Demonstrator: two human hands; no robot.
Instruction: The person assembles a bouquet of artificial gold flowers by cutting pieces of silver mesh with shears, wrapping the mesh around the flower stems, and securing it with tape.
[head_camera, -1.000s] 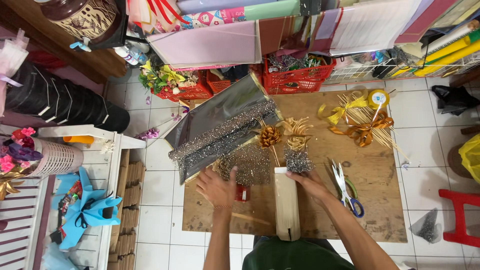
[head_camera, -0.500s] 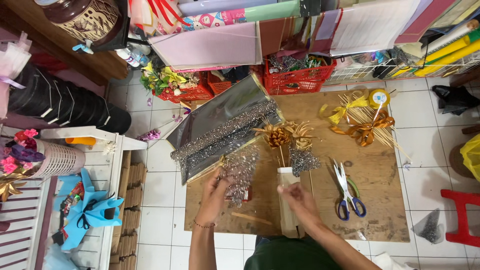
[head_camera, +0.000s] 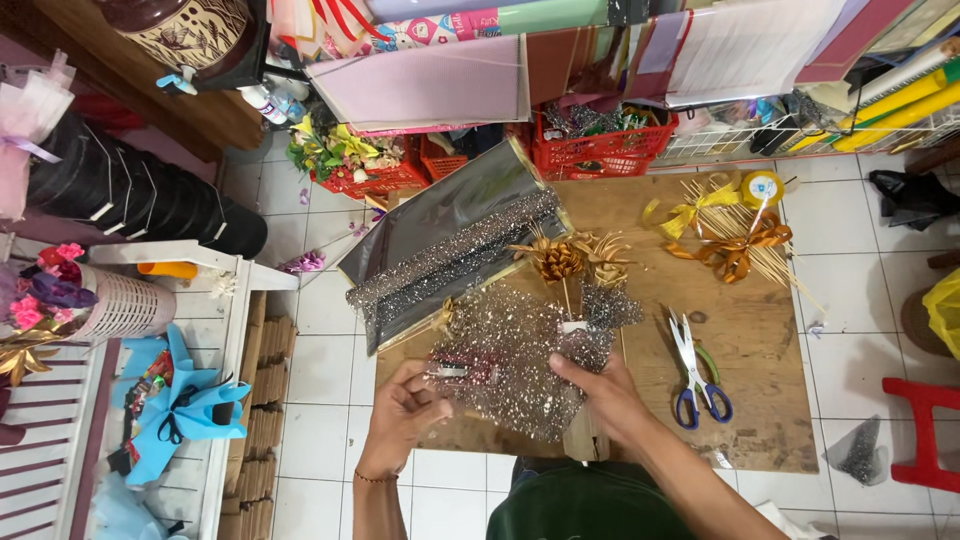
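A glittery silver mesh sheet (head_camera: 520, 365) is being spread, pinched by the left hand (head_camera: 400, 415) and right hand (head_camera: 605, 400); wrapping needs scissors (head_camera: 698, 372) at three o'clock.

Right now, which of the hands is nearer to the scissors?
The right hand: it holds the glitter mesh just left of the scissors. The left hand grips the mesh's far edge.

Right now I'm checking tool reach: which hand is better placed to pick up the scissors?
The right hand, probably. It holds the glittery mesh sheet's right edge, and the scissors lie just beyond it on the brown board. The left hand would have to cross the sheet.
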